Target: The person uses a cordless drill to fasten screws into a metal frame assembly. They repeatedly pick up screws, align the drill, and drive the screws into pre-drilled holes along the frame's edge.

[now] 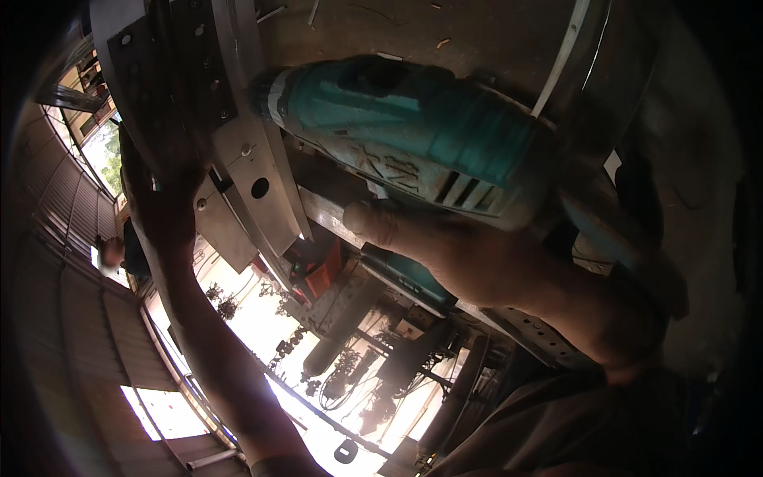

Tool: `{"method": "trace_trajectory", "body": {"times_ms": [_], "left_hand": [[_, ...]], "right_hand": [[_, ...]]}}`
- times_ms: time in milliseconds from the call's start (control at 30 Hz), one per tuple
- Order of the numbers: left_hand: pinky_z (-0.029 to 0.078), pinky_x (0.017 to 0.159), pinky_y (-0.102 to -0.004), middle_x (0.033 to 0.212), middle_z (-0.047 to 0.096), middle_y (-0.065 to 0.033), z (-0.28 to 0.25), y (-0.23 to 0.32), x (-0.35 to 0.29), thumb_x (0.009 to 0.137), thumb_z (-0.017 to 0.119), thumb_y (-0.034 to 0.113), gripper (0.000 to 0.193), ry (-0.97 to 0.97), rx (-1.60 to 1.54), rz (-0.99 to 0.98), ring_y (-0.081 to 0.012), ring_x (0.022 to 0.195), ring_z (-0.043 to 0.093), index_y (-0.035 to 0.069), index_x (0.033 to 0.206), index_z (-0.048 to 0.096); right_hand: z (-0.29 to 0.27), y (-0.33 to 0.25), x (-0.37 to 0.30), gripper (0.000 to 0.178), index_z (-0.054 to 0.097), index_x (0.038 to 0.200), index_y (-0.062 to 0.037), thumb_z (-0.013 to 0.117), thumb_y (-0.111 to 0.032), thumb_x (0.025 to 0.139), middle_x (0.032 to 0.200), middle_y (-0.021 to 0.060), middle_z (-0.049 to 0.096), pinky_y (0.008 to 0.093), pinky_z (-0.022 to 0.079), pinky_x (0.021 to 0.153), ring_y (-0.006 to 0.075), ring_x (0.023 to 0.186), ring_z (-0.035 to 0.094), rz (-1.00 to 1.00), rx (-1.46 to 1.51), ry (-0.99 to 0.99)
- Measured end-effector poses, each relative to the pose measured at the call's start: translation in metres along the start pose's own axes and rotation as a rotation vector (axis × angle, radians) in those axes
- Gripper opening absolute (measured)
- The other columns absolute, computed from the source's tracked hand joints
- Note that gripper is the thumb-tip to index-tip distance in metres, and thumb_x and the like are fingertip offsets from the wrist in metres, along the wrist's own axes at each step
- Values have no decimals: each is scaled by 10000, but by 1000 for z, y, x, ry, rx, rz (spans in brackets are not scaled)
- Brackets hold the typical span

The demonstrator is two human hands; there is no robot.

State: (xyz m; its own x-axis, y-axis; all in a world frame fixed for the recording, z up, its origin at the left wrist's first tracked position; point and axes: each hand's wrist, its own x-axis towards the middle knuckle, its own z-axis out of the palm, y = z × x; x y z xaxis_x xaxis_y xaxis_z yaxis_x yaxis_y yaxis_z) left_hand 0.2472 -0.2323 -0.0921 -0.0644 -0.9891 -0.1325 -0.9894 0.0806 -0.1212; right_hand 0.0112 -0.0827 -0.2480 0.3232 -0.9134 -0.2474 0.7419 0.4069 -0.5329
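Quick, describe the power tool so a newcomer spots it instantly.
Start at the grey metal frame filling the upper left. Just right of it, above the right hand, is the teal power tool, nose toward the frame. Its bulky body and dark vent slots set it apart from the smaller teal patch below the thumb.

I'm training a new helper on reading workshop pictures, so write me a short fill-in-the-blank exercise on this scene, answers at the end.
1. The drill is held in the person's ____ hand.
2. The drill's front end points toward the ____ edge of the picture.
3. Near the left hand, a metal strip has a large, dark, round ____ cut through it.

Missing words: right; left; hole.
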Motion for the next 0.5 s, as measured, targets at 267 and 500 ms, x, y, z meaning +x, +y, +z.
{"method": "trace_trajectory", "body": {"times_ms": [267, 500], "left_hand": [[547, 997, -409, 1544, 437, -173, 6, -10, 2, 811, 821, 126, 991, -79, -192, 122, -299, 1332, 530, 126, 1611, 235], [609, 897, -413, 1448, 544, -193, 9, -6, -6, 811, 830, 112, 1031, 45, -26, 2, -308, 1230, 624, 181, 1624, 199]], "right_hand": [[-2, 2, 2, 293, 685, 1067, 17, 718, -255, 961, 972, 126, 740, 335, 608, 794, 210, 902, 734, -164, -158, 15], [-10, 1, 2, 297, 687, 838, -52, 716, -320, 963, 686, 8, 648, 273, 508, 598, 102, 629, 619, -258, -453, -69]]}}
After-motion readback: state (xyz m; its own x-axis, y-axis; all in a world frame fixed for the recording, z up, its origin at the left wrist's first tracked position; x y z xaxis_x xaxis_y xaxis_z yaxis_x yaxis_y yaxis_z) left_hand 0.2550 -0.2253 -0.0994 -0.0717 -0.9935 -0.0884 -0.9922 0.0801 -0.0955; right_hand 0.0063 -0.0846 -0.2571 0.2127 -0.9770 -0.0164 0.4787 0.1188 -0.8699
